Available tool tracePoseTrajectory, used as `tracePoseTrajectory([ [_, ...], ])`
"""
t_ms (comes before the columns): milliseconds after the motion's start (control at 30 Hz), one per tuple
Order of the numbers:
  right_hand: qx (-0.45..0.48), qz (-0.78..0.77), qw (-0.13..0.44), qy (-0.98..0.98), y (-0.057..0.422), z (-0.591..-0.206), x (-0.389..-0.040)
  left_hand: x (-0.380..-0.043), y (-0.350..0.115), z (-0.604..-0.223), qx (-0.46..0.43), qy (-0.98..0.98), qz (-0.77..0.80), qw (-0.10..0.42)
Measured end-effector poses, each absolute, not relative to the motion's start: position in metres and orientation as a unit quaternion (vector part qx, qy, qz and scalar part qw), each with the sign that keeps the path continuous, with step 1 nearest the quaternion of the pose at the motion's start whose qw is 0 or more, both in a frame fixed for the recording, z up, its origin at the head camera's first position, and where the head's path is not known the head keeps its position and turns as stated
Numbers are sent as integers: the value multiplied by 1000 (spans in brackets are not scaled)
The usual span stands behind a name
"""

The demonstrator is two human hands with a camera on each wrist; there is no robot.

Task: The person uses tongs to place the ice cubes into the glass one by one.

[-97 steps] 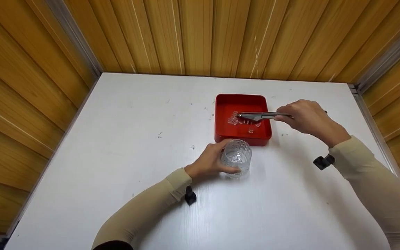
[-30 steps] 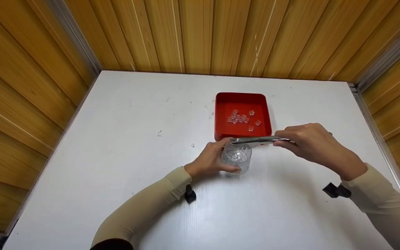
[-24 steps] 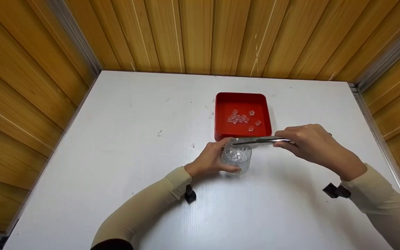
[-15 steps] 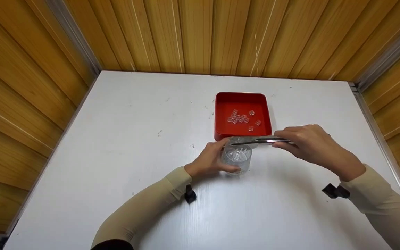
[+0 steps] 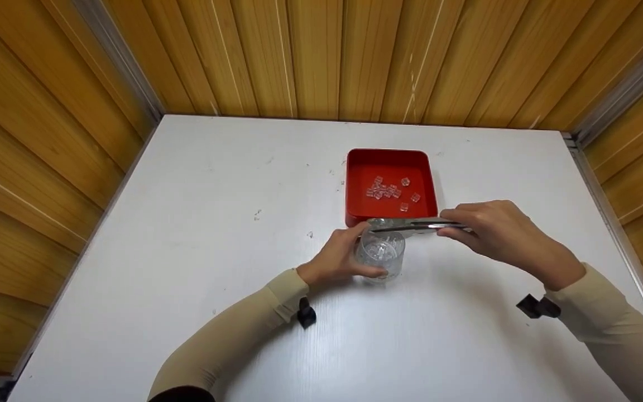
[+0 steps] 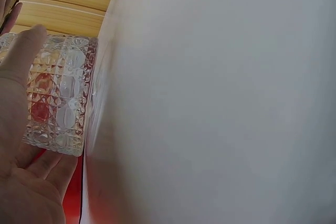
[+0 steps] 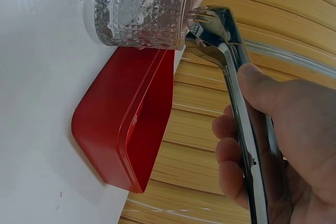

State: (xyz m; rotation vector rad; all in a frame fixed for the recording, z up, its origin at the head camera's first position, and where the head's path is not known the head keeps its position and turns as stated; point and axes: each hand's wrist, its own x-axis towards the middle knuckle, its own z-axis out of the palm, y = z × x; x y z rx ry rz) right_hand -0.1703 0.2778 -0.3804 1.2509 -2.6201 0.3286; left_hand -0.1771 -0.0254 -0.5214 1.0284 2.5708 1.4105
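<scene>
My left hand [image 5: 341, 254] holds a clear cut-pattern drinking glass [image 5: 382, 254] upright on the table, thumb and fingers round its sides. Its faceted wall shows closely in the left wrist view. My right hand [image 5: 492, 226] grips metal tongs [image 7: 239, 87] by their arms. The tongs lie level across the glass's far rim, with their toothed ends at its mouth in the right wrist view. Whether a cube sits between those ends is hard to tell. Clear pieces show inside the glass. Several clear cubes [image 5: 384, 191] lie in a red tray [image 5: 353, 215] just behind it.
The white table [image 5: 215, 223] bears small dark marks left of the tray. Wood-look panels [image 5: 316, 61] stand along its back and sides. Each wrist carries a small black device, such as the left one [image 5: 306, 314].
Since the oldest frame, my right hand has brought the tongs from the tray's cubes toward me, over the glass. In the last second the tongs' ends look slightly wider apart. My left hand stays put.
</scene>
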Motion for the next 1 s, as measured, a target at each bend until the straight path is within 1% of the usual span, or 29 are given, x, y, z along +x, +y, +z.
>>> tracePoseTrajectory([
  [200, 437, 116, 131, -882, 278, -380, -177, -177, -25, -520, 334, 829, 448, 12],
  [400, 439, 120, 136, -880, 280, -377, -187, -177, -25, -521, 335, 829, 448, 12],
  [733, 408, 117, 105, -899, 279, -376, -203, -177, -24, -520, 326, 833, 447, 19],
  [1000, 396, 118, 85, -907, 277, -377, -222, -177, -24, -520, 330, 828, 452, 17],
])
